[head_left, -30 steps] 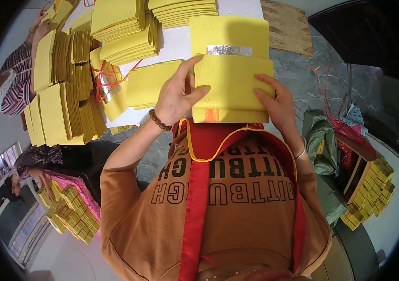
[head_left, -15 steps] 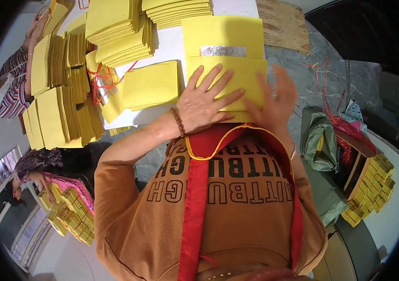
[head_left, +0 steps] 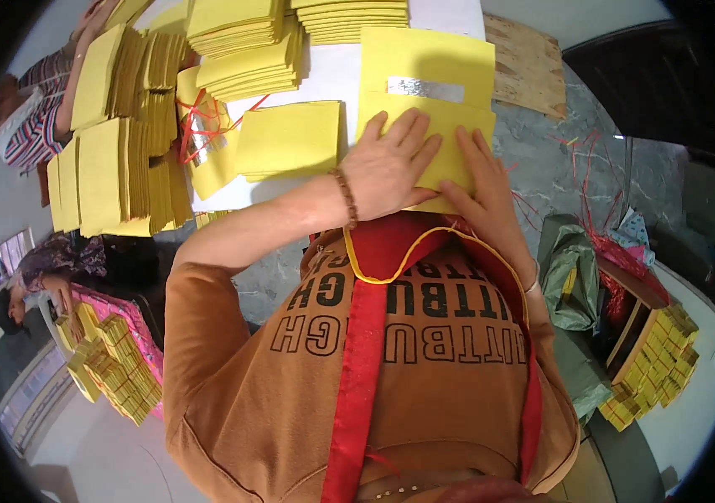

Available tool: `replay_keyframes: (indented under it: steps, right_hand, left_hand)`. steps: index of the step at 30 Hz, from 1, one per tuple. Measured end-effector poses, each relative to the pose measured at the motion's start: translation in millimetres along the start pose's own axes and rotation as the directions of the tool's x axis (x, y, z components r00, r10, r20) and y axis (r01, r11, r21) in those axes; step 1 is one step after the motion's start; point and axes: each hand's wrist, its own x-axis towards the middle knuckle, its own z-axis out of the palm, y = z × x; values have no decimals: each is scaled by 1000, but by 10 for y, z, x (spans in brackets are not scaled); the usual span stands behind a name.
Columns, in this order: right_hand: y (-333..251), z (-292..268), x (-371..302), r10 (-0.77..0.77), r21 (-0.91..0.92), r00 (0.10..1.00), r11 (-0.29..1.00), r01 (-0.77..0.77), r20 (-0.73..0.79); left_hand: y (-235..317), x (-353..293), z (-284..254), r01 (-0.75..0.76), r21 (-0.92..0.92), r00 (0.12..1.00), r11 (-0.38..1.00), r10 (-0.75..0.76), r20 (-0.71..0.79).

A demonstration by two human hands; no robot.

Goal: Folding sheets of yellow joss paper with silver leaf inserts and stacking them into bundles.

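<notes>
In front of me a yellow paper sheet [head_left: 429, 57] with a silver foil strip [head_left: 424, 89] lies at the near edge of the table. A folded-up yellow flap [head_left: 458, 117] covers its nearer part, just below the foil. My left hand [head_left: 391, 159] rests on this flap, fingers stretched out and pointing away from me. At the flap's right side my right hand [head_left: 485, 186] lies with its fingers extended. Neither hand grips anything. To the left of my left hand sits a small stack of folded yellow paper [head_left: 289, 138].
Tall stacks of folded yellow paper [head_left: 110, 168] crowd the table's left; more stacks [head_left: 244, 63] stand farther back. Red ties [head_left: 198, 130] lie among them. Two other people handle paper at left. Bundled yellow paper [head_left: 655, 360] and a green bag [head_left: 571, 268] are at right.
My right hand, raised and blurred before, has come down onto the yellow flap. My left hand's fingers have drawn closer together. The whole view has shifted slightly.
</notes>
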Motion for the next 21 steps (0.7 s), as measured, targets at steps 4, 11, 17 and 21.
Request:
replay_keyframes:
  steps: [4, 11, 17, 21]
  right_hand:
    - [-32, -51, 4, 67, 10, 996, 998, -68, 58]
    - [-11, -125, 35, 102, 700, 994, 708, -92, 28]
    - [220, -222, 52, 385, 818, 848, 567, 94, -364]
    - [205, -102, 5, 384, 784, 861, 620, 28, -334]
  left_hand:
    - [339, 120, 98, 52, 384, 996, 922, -76, 47]
    - [205, 61, 152, 58, 256, 980, 965, -6, -199]
    - [-354, -466, -516, 18, 159, 775, 987, 87, -626]
    - [-989, -961, -181, 277, 238, 774, 931, -69, -629]
